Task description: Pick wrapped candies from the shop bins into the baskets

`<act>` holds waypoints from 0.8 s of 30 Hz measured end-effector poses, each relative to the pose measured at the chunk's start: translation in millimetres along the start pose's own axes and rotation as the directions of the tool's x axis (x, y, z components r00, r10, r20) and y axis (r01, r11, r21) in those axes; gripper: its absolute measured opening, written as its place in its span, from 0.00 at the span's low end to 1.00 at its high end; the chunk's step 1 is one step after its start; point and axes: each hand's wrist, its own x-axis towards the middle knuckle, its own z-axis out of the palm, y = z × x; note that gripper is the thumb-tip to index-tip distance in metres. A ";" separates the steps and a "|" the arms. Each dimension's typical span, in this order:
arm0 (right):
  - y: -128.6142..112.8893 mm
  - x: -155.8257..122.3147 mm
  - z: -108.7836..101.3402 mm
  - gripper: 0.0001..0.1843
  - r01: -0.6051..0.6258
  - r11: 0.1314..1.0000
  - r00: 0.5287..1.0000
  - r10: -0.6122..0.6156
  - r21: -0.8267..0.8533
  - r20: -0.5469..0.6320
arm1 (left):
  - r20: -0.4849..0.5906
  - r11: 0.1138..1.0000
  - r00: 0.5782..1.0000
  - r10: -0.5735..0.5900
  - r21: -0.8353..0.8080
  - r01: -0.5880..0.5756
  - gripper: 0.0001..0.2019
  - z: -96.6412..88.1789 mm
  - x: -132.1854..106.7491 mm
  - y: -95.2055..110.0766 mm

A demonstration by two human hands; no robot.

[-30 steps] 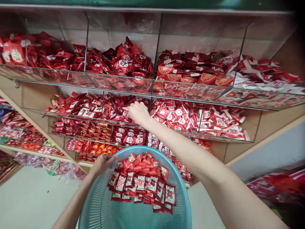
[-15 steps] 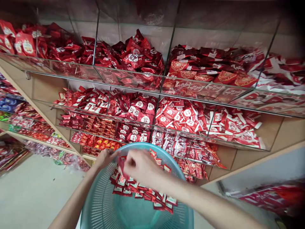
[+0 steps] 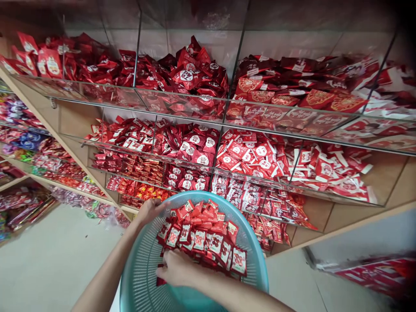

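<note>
Left hand (image 3: 150,213) clenched on rim of teal plastic basket (image 3: 191,194); right hand (image 3: 177,268) on red sachets (image 3: 203,236) inside basket, grip unclear; acrylic display bins (image 3: 182,104) beyond basket.

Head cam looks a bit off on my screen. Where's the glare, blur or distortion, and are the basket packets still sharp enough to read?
In the head view, glare veils the clear shelf fronts; the red packs at lower right are smeared by blur; the top right corner falls dark; wide-angle bending slants the shelves; the packets in the teal basket look sharp.
</note>
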 end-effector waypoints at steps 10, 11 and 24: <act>109.1 -150.0 -29.8 0.27 -0.077 0.930 0.459 0.354 0.361 -0.815 | 0.041 1.000 0.999 -0.009 -0.013 0.009 0.24 1.6 0.2 -5.1; 120.0 -155.4 -21.7 0.32 -0.046 0.866 0.389 0.474 0.497 -0.790 | 0.044 1.000 0.999 -0.014 -0.022 0.015 0.24 2.2 -0.2 -5.3; 143.1 -192.8 4.7 0.24 0.098 0.303 0.589 0.750 0.948 -0.301 | 0.011 0.999 1.000 0.024 -0.047 -0.023 0.25 14.0 -13.8 22.1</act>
